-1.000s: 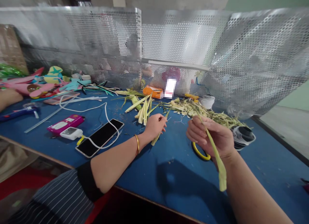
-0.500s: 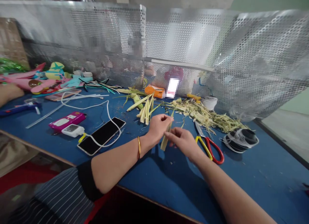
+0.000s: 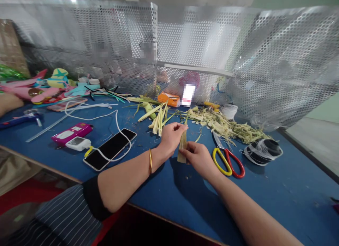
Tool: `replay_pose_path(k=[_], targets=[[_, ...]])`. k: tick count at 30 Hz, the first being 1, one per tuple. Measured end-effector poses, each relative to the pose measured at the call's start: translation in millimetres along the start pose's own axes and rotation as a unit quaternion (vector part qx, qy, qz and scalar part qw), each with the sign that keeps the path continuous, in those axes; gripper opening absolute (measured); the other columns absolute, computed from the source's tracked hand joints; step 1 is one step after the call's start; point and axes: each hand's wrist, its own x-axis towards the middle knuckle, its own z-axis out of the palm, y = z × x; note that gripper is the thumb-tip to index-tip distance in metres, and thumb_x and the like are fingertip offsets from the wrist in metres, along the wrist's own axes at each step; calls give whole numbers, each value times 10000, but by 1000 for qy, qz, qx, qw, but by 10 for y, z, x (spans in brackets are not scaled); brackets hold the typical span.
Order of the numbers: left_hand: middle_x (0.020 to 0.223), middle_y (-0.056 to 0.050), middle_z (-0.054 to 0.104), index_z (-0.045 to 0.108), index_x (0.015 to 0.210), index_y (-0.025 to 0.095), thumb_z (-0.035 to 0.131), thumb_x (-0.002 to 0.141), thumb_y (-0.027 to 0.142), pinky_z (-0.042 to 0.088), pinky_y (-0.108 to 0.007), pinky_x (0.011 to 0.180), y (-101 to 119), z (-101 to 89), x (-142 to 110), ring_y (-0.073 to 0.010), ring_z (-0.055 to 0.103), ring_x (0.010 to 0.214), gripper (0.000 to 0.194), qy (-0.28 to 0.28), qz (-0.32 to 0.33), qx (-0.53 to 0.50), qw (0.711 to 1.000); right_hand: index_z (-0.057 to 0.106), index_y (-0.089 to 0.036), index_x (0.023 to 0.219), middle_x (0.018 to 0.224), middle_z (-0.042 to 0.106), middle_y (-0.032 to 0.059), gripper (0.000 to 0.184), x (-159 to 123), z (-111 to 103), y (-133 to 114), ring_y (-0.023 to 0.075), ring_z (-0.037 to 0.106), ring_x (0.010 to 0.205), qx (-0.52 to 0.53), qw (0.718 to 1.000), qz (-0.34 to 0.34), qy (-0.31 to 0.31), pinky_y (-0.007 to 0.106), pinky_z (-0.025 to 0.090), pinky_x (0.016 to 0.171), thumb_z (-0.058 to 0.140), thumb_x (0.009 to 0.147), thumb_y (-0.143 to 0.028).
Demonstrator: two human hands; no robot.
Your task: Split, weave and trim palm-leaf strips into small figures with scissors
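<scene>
Between my hands is a narrow strip of pale green husk or leaf [image 3: 182, 146], held upright above the blue table [image 3: 169, 203]. My left hand [image 3: 172, 134] pinches its upper part between thumb and fingers. Lower down, my right hand [image 3: 198, 157] is closed on the strip's right edge. Several pale folded strips [image 3: 159, 121] lie just beyond my left hand. Scissors with one yellow and one red handle [image 3: 228, 161] rest to the right of my right hand, blades pointing away.
Leaf scraps [image 3: 225, 124] are heaped behind the scissors. A black spool with white thread [image 3: 262, 152] stands at right. On the left lie a phone [image 3: 111, 149], a white cable [image 3: 116, 122] and a magenta device [image 3: 72, 134]. A perforated metal screen [image 3: 196, 41] borders the back.
The strip has turned so that more of its flat face shows. My right hand has shifted slightly left along with the view; both hands keep hold.
</scene>
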Motion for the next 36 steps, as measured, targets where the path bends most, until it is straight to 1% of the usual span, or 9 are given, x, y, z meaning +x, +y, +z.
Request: replay_pose_path(k=[2, 4, 6, 8, 12, 18, 23, 30, 36], targets=[[634, 12, 579, 643, 705, 153, 640, 761, 331, 377, -229, 508, 36, -14, 2, -105, 498, 578, 187, -25, -22, -26, 999, 529, -209, 581, 495, 520, -31, 255, 15, -45, -3, 120, 463, 445, 62, 998, 22, 7, 250, 366, 437, 626, 704, -410], [672, 16, 592, 636, 750, 153, 699, 721, 323, 385, -225, 508, 63, -28, -8, -101, 514, 589, 183, -86, -44, -38, 995, 560, -200, 603, 505, 544, -25, 278, 33, -116, -15, 120, 469, 454, 99, 994, 27, 30, 251, 375, 444, 663, 683, -446], [667, 23, 592, 616, 744, 151, 778, 648, 307, 389, -228, 513, 72, -34, -29, -98, 523, 580, 245, -162, -75, -30, 983, 582, -194, 622, 511, 553, -25, 302, 48, -177, -24, 118, 470, 462, 100, 993, 14, 67, 252, 376, 452, 687, 677, -472], [621, 31, 572, 588, 697, 148, 812, 617, 299, 392, -234, 518, 72, -33, -50, -94, 522, 551, 281, -203, -118, -27, 972, 595, -191, 621, 510, 547, -29, 305, 58, -211, -30, 114, 465, 471, 87, 991, -2, 105, 251, 379, 460, 702, 677, -471], [566, 30, 556, 547, 610, 141, 819, 633, 254, 437, -253, 556, 89, -32, -47, -87, 529, 508, 295, -187, -177, -69, 964, 619, -186, 600, 532, 566, -21, 281, 64, -231, -61, 114, 480, 507, 130, 984, 4, 123, 248, 408, 485, 748, 623, -435], [616, 6, 609, 608, 665, 117, 725, 721, 98, 491, -266, 635, 144, -39, -27, -89, 574, 545, 131, -175, -149, -97, 968, 666, -175, 631, 566, 609, -2, 300, 75, -265, -108, 121, 507, 533, 212, 970, 33, 111, 252, 420, 494, 797, 550, -432], [636, -13, 625, 609, 695, 126, 700, 773, 179, 483, -263, 618, 108, -32, -57, -91, 572, 546, 131, -212, -174, -76, 959, 653, -172, 626, 571, 608, -8, 288, 84, -271, -104, 118, 506, 538, 216, 963, 5, 162, 255, 423, 508, 802, 559, -410], [665, -19, 626, 616, 662, 135, 663, 789, 173, 483, -276, 663, 62, -1, -71, -97, 572, 595, 141, -186, -173, -102, 962, 675, -179, 690, 667, 643, -13, 306, 75, -310, -106, 105, 535, 602, 281, 954, 36, 99, 239, 425, 571, 841, 532, -382], [642, -10, 607, 589, 623, 145, 653, 786, 175, 439, -263, 608, 107, 8, -96, -104, 564, 603, 178, -180, -211, -122, 953, 694, -168, 655, 635, 638, -15, 313, 74, -304, -99, 87, 514, 573, 315, 943, 53, 99, 226, 410, 568, 871, 482, -359]])
